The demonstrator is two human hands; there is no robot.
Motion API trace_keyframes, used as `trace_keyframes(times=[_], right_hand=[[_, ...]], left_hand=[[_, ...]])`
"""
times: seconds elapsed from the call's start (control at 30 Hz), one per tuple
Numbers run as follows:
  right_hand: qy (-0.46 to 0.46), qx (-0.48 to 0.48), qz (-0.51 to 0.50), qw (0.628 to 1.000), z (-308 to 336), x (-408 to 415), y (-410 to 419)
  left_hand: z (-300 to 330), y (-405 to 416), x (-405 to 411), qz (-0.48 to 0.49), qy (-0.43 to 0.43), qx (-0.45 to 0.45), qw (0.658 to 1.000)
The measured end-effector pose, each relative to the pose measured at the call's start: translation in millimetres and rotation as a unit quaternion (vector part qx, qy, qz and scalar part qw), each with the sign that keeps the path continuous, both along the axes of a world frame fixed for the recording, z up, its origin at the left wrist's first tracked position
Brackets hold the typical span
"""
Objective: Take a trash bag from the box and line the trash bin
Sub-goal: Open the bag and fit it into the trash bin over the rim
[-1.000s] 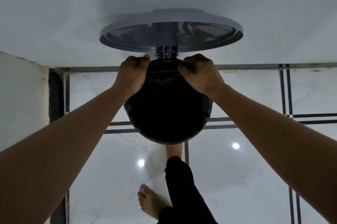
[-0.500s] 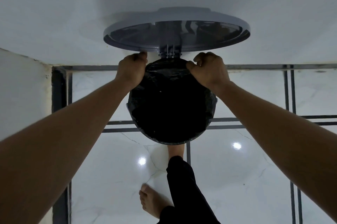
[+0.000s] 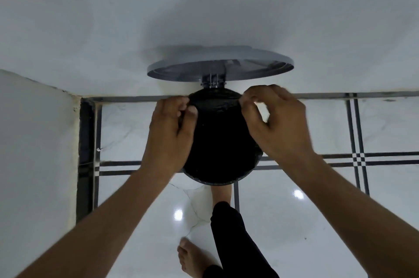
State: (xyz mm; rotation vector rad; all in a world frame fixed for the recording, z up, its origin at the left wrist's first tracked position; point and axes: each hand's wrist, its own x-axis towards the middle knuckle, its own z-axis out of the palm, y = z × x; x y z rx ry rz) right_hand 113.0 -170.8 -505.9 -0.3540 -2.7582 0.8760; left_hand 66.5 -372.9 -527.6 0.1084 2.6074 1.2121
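Both our hands have slid nearer along the rim. Nearest, our foot [image 3: 223, 194] presses below the bin [image 3: 217, 181]. Our left hand [image 3: 170, 132] and right hand [image 3: 278, 123] pinch the black bag [image 3: 217, 137] lining it, under the raised lid [image 3: 220, 62] by the far wall.
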Motion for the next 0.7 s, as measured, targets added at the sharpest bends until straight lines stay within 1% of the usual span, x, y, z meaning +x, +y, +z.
trace_keyframes(times=[0.07,0.13,0.17,0.2,0.23,0.3,0.37,0.43,0.5,0.53,0.6,0.7], right_hand=[[0.060,0.057,-0.006,0.997,34.1,0.2,0.2],[0.084,0.105,0.003,0.991,50.9,-11.6,6.2],[0.080,0.111,0.018,0.990,57.4,-20.2,9.4],[0.061,0.102,0.034,0.992,57.9,-28.8,13.3],[0.042,0.090,0.052,0.994,59.4,-35.8,16.3],[0.005,0.040,0.083,0.996,63.4,-43.8,22.2],[-0.042,-0.013,0.121,0.992,68.0,-50.1,29.0],[-0.131,-0.012,0.163,0.978,71.2,-46.6,32.5],[-0.219,-0.014,0.179,0.959,73.7,-37.4,30.7],[-0.243,-0.013,0.180,0.953,75.7,-27.0,27.0],[-0.261,0.011,0.191,0.946,75.2,-5.6,19.8],[-0.277,0.081,0.204,0.936,56.5,33.9,8.1]], left_hand=[[32.7,-6.0,7.5,-0.067,0.122,-0.017,0.990],[56.0,-4.5,-2.6,-0.109,0.260,-0.056,0.958],[66.9,-1.5,-14.9,-0.123,0.300,-0.073,0.943],[69.9,4.1,-29.2,-0.144,0.303,-0.094,0.937],[71.9,10.0,-43.4,-0.174,0.286,-0.123,0.934],[74.2,16.3,-65.4,-0.250,0.229,-0.165,0.926],[73.6,16.9,-76.9,-0.307,0.178,-0.149,0.923],[74.7,13.1,-74.4,-0.338,0.155,-0.126,0.920],[72.4,9.3,-67.1,-0.362,0.139,-0.119,0.914],[71.3,5.6,-57.8,-0.372,0.130,-0.116,0.912],[63.1,-3.0,-38.1,-0.385,0.115,-0.122,0.908],[42.4,-15.3,3.7,-0.389,0.095,-0.144,0.905]])
